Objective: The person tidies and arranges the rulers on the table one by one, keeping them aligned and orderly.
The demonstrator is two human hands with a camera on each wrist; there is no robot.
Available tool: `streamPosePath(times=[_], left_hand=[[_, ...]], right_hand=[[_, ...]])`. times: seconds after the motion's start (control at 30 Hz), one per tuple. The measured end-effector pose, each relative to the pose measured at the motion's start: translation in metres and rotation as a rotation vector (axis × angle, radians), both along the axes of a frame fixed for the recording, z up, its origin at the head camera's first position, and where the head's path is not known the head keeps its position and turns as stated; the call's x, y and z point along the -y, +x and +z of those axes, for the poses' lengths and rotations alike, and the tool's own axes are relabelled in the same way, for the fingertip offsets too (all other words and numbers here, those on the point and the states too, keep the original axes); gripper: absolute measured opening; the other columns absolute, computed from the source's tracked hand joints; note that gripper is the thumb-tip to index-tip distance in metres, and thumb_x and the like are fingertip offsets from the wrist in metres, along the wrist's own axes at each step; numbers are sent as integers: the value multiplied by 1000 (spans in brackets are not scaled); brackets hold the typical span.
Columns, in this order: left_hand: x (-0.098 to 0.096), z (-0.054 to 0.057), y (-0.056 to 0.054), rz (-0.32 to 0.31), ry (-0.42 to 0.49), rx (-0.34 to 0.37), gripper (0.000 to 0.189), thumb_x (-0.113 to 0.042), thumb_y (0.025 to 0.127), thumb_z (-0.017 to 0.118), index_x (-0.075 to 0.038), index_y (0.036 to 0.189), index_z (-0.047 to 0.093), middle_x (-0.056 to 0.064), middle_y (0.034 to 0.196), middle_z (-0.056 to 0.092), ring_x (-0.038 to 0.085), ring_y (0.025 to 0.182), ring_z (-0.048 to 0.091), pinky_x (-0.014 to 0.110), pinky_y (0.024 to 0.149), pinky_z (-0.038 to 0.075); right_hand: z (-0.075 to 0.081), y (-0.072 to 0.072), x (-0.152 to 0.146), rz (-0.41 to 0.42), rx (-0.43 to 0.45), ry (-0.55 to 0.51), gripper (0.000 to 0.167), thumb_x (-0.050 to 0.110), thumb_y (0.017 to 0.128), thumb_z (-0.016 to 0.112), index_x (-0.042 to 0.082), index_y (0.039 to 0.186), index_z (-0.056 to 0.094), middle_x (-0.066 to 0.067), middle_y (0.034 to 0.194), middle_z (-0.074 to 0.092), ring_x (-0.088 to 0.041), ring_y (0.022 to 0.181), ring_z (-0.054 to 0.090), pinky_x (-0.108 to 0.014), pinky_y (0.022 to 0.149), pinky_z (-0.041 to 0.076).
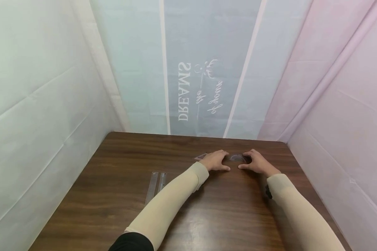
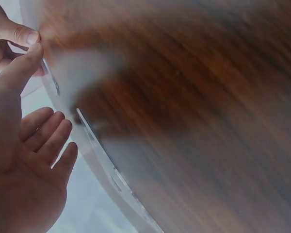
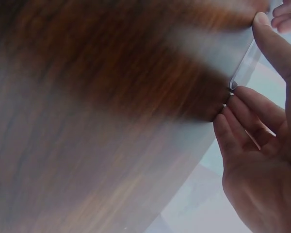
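My left hand (image 1: pixel 216 160) resting, fingers relaxed, between triangle (image 1: pixel 201 156) and protractor (image 1: pixel 237 158), far surface (image 1: pixel 232 216); my right hand (image 1: pixel 258 163), fingers extended, touching protractor's right side.

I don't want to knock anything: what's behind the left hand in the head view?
A pointed corner of a clear triangle shows beside the left hand. The rest of the triangle seems covered by the hand; anything else there cannot be seen.

A cloth-walled booth (image 1: pixel 348 115) is formed by pale, creased fabric sheets (image 1: pixel 34 87) and a blue-grey panel (image 1: pixel 204 31) printed with flipped white lettering (image 1: pixel 183 92); a dark brown, wood-grained bench (image 1: pixel 106 195) is enclosed.
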State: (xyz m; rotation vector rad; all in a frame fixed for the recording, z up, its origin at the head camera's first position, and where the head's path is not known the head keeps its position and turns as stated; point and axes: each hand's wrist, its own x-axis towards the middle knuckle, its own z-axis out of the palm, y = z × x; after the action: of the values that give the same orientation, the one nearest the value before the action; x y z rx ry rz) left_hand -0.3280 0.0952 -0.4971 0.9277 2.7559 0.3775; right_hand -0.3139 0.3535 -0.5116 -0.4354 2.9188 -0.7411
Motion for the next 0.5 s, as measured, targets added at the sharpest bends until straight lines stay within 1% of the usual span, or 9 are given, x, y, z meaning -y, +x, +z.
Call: streamPosePath(times=[0.1, 0.2, 0.27, 0.37, 0.5], left_hand=[[-4, -4, 0, 5, 6, 14, 78, -52, 101, 72, -17, 165, 43, 0, 166, 47, 14, 151, 46, 33, 120, 42], [-8, -9, 0, -3, 8, 21, 78, -51, 102, 72, -16, 165, 42, 1, 166, 46, 14, 150, 47, 32, 119, 43], [-11, -10, -1, -7, 12, 15, 78, -51, 102, 72, -15, 165, 42, 1, 165, 47, 14, 149, 48, 31, 118, 43], [-15, -9, -3, -4, 15, 1, 78, -50, 102, 72, -14, 165, 42, 2, 165, 47, 15, 149, 48, 31, 118, 43], [-19, -7, -2, 16, 2, -5, 78, -50, 103, 72, -15, 165, 42, 1, 166, 46, 17, 152, 45, 31, 120, 41]], right_hand=[[-1, 0, 1, -2, 4, -5, 76, 37, 91, 89, -12, 142, 60, -23, 123, 59, -38, 109, 60, -62, 100, 50], [-2, 0, 2, -3, 13, -4, 74, 35, 92, 89, -12, 141, 61, -22, 122, 60, -37, 108, 61, -61, 99, 50], [-1, 1, 1, -3, 18, -5, 73, 35, 92, 89, -12, 142, 62, -22, 122, 60, -37, 109, 61, -61, 99, 50], [2, 0, -1, -9, 23, -12, 73, 35, 92, 88, -11, 142, 61, -22, 124, 60, -38, 111, 61, -62, 100, 50], [4, -3, -2, -26, 23, -11, 71, 34, 93, 87, -10, 142, 62, -22, 125, 61, -38, 112, 61, -62, 102, 49]])
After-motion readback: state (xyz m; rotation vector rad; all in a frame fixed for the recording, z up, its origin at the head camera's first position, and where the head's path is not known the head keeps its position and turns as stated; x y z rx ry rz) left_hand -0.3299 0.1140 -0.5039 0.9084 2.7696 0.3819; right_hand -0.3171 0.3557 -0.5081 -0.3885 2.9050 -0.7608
